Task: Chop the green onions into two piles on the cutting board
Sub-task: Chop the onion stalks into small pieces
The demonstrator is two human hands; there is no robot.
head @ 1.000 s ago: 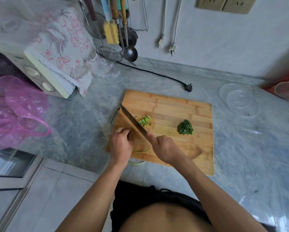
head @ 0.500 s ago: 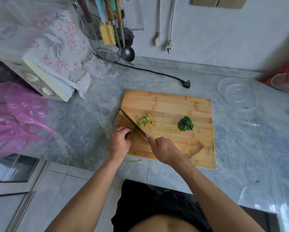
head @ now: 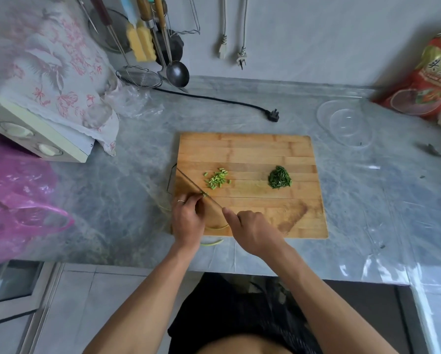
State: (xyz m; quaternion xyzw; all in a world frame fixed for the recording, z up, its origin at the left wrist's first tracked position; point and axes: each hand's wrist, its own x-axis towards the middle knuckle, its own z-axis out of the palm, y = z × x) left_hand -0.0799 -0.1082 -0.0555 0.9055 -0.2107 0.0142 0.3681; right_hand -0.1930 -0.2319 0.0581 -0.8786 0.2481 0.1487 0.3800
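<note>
Fingers (head: 192, 200) of left hand (head: 187, 221) pinching green onions (head: 204, 193), right hand (head: 250, 229) gripping knife (head: 194, 186), clear bowl (head: 346, 122) holding nothing visible

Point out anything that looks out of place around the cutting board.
One green onion strip lies off the cutting board, on the counter just past its near edge, below the left hand.
</note>
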